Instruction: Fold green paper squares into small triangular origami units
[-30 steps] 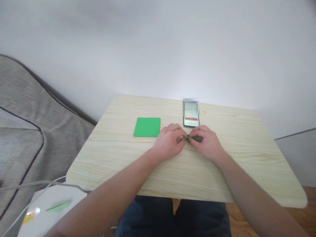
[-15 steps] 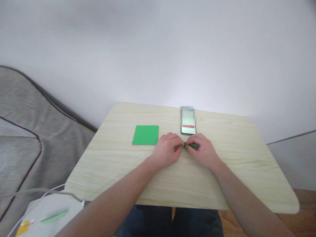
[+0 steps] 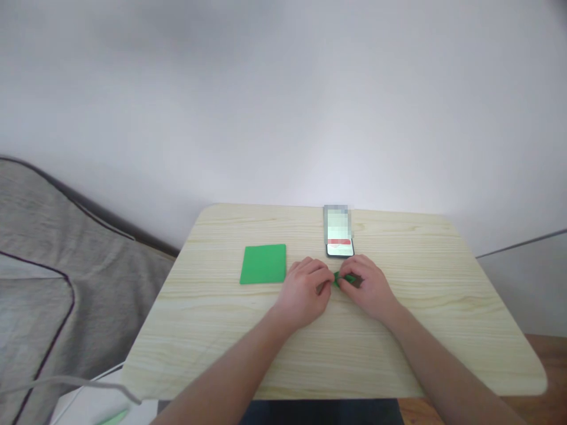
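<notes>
Between my two hands is a small folded piece of green paper [image 3: 337, 278], mostly covered by fingers. My left hand [image 3: 309, 289] pinches its left end between thumb and index finger. From the other side my right hand [image 3: 365, 284] grips it, thumb below and fingers above. Both hands rest low over the table, fingertips almost meeting. Left of my left hand lies a flat square stack of green paper [image 3: 263, 264]. The folded shape itself is too hidden to make out.
A phone [image 3: 340, 249] with a lit screen lies just beyond my hands, near the wall [image 3: 283, 106]. The pale wooden table [image 3: 212, 307] has rounded corners. To the left are a grey fabric-covered piece [image 3: 110, 283] and a cable [image 3: 88, 383] over a white surface.
The view has tilted up, so the table and hands sit lower in the picture. Both hands keep hold of the green paper, with the fingers slightly shifted.
</notes>
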`<state>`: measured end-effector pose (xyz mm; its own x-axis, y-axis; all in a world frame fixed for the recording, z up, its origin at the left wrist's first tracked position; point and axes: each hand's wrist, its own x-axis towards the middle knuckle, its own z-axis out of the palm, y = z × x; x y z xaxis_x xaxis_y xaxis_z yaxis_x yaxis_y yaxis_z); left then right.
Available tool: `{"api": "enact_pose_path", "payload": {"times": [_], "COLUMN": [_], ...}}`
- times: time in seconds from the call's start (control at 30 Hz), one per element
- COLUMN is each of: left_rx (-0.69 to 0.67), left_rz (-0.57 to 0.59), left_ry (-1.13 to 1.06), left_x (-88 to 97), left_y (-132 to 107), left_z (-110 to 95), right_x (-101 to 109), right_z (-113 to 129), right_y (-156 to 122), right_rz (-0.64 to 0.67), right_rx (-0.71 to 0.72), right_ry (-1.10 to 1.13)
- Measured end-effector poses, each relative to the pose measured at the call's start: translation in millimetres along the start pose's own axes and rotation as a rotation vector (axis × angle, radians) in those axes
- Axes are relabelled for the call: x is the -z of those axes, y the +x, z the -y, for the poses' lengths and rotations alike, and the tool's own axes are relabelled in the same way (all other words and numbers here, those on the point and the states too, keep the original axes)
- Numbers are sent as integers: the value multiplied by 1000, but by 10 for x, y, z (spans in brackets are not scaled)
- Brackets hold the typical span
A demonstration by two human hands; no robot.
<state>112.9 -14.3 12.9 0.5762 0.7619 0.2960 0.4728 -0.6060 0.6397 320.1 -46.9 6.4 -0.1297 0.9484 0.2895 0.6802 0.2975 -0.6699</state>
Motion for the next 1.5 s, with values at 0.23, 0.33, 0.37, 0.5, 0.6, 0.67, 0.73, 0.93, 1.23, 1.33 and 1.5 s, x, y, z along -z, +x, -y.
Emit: {"api": "enact_pose_path", "payload": {"times": [0.23, 0.33, 0.37, 0.5, 0.6, 0.67, 0.73, 0.93, 1.23, 1.33, 1.5], "left_rx": [2, -1, -4, -20, -19, -25, -31, -34, -15, -12, -16], "left_rz": [16, 15, 14, 25, 25, 24, 28, 47, 65, 62, 55], "left_ry": [-15, -11, -8, 27, 72, 98, 128, 188, 197, 184, 181], "left_x": [10, 4, 3, -7, -19, -25, -27, -12, -1, -4, -9], "left_y": [-2, -4, -5, -7, -4, -4, -8, -29, -33, -38, -36], "left_z": [5, 10, 11, 14, 10, 3, -6, -37, -61, -54, -50], "right_x": [-8, -12, -14, -37, -58, -64, -62, -41, -24, -21, 73], "right_z": [19, 11, 7, -12, -24, -27, -26, -23, -63, -64, -75], "right_y": [-3, -4, -5, -3, 11, 28, 44, 13, -54, -56, -83], "right_rz": [-7, -11, -12, -17, -22, -21, -1, 46, 36, 18, -20], "right_rx": [-4, 3, 3, 8, 16, 5, 6, 12, 6, 7, -3], "right_ry": [-7, -4, -5, -28, -58, -82, -98, -124, -41, -12, 85]}}
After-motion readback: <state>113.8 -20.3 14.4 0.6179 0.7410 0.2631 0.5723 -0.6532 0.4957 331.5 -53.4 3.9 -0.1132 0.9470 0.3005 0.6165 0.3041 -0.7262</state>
